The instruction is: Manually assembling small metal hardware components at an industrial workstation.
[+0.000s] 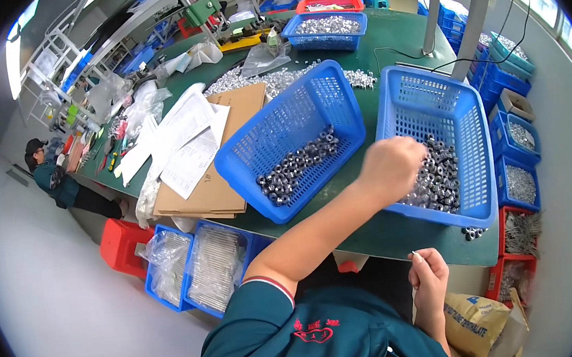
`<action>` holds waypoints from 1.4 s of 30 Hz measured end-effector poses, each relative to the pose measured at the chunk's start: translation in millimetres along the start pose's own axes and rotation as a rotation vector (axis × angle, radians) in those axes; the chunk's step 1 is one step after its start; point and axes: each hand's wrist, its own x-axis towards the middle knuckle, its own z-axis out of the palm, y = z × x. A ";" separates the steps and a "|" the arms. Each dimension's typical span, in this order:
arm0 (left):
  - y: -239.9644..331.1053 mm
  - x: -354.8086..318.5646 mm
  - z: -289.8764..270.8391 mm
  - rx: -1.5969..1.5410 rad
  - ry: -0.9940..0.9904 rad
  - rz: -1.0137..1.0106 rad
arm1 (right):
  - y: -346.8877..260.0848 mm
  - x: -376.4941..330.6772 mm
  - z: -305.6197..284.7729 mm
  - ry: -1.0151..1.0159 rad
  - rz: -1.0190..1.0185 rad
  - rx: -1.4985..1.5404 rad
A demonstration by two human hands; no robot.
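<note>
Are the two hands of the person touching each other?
Apart. In the head view, green table shows plainly between the left hand and the right hand, which sits lower in the picture.

Glossy metal parts [441, 176], smooth perforated plastic baskets [275, 135], matt cardboard [243, 110], matt paper sheets [188, 160], smooth tabletop [389, 34], cloth shirt [258, 322]

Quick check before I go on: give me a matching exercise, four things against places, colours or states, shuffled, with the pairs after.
1. left hand
2. right hand
3. cardboard
4. tabletop

A. lying under white papers
B. pinching a small pale piece
C. dark green
D. at the metal parts in the right-hand blue basket

Pairs: 1-D, 2-B, 3-A, 4-C
</note>
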 end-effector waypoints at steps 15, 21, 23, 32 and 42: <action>-112.9 -107.5 -44.1 0.693 -0.058 -0.673 | 9.1 7.4 10.3 -0.103 0.114 0.025; -108.8 -116.9 -47.4 0.626 0.000 -0.633 | 11.3 4.7 10.8 -0.097 0.126 0.028; -107.3 -121.2 -51.1 0.545 0.066 -0.619 | 11.7 3.9 12.0 -0.100 0.131 0.032; -41.4 -146.9 -61.0 -1.480 0.176 -0.867 | 4.8 8.0 22.7 -0.165 0.065 -0.097; 7.5 -162.7 -45.7 -1.864 -0.077 -0.716 | -14.1 15.1 57.8 -0.286 -0.462 -0.446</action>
